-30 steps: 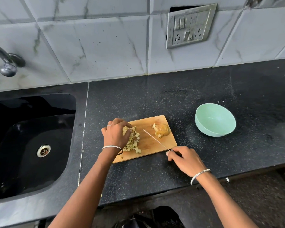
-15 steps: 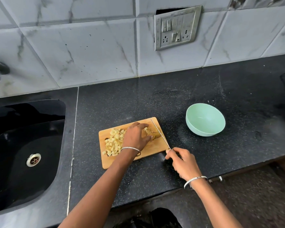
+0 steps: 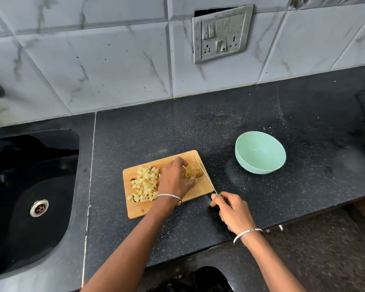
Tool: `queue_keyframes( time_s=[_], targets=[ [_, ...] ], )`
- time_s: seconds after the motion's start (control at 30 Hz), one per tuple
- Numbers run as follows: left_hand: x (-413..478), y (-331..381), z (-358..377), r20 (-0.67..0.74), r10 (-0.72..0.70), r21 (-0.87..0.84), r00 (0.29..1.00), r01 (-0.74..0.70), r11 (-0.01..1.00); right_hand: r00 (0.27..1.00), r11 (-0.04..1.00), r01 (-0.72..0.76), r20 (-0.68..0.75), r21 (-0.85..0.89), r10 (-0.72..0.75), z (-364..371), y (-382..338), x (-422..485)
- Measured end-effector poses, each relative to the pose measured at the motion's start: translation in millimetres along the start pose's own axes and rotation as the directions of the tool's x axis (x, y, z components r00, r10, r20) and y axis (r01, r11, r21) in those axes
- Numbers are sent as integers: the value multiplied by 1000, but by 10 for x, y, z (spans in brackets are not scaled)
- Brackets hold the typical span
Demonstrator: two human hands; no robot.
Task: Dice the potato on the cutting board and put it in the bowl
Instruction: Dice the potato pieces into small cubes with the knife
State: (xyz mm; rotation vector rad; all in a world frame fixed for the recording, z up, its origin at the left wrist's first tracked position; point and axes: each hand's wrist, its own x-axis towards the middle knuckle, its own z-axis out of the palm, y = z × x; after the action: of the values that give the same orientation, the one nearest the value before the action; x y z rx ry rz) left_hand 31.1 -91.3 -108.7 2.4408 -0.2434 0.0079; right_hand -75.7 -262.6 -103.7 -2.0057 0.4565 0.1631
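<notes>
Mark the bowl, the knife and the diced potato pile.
bowl [image 3: 261,167]: head view, on its outer front wall.
knife [image 3: 205,175]: head view, midway along the blade.
diced potato pile [image 3: 145,184]: head view, middle of the heap.

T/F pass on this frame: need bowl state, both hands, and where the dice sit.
1. The green bowl holds diced potato. False: it is empty.
2. The right hand grips the knife. True.
3. The diced pile sits on the left part of the cutting board. True.
4. The left hand hangs free, off the board. False: it holds the uncut potato piece on the board.
</notes>
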Motion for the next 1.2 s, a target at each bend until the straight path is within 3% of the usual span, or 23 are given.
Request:
queue_keyframes(
  time_s=[0.5, 0.83, 1.2],
  targets=[
    [-36, -100, 43, -17, 28, -136, 999, -30, 990, 1000, 1000, 6, 20, -25, -6, -5, 26, 10],
    [-97, -125, 39, 11, 123, 19, 992, -123, 992, 999, 999, 6, 37, -42, -4, 6, 7, -10],
    [-101, 45, 110, -60, 52, 136, 997, -44, 990, 1000, 998, 16, 21, -55, -15, 2, 39, -14]
  ],
)
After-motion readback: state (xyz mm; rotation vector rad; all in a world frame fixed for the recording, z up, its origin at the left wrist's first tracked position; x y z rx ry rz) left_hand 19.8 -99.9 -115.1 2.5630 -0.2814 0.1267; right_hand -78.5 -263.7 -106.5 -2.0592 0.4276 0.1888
